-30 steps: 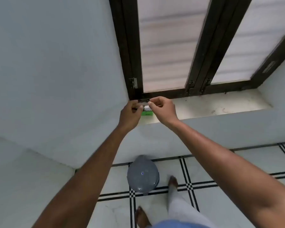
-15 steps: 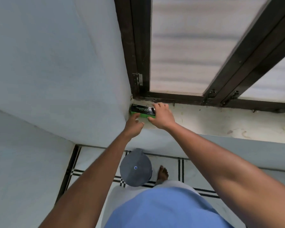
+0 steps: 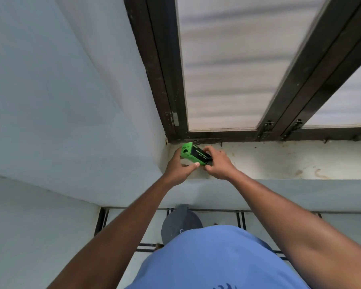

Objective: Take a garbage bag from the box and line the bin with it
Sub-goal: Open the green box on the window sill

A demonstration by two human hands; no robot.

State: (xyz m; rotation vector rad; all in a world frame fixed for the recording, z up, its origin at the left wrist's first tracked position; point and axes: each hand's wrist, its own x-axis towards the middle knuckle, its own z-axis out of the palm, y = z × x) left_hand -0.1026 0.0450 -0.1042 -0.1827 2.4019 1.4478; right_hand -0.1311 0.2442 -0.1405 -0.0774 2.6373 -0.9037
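Observation:
A small green and black garbage bag box (image 3: 193, 154) is held over the left corner of the window sill (image 3: 279, 163), tilted with its green end up and to the left. My left hand (image 3: 179, 166) grips the box from below, thumb on its front edge. My right hand (image 3: 218, 163) holds its right end, fingers over the top. No bag shows outside the box. On the floor below the sill stands the grey lidded bin (image 3: 180, 224), partly hidden by my blue shirt.
A dark-framed window (image 3: 238, 69) with frosted panes rises behind the sill. A pale wall (image 3: 71, 101) closes in on the left, meeting the sill at the corner. White floor tiles with black lines (image 3: 123, 232) surround the bin.
The box lay flat on the sill half a second ago; now both hands have lifted and tilted it. The view has come closer to the sill.

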